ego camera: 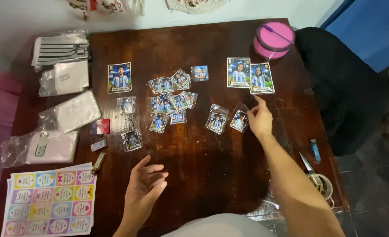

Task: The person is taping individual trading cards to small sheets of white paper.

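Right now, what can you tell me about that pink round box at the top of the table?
The pink round box looks like a shallow plastic tin with a lighter pink lid and darker sides. A thin purple stick lies slanted across its lid. It sits flat near the far right corner of the dark wooden table, closed, with neither hand touching it.

Dark reddish-brown wooden table (212, 175). Blue-and-white striped shirts on the picture cards (119, 77). Pink round tin (273, 40) with purple pen (277, 31). Pastel sticker sheet (49, 202), multicoloured squares. Clear plastic sleeves (69, 112) over white.
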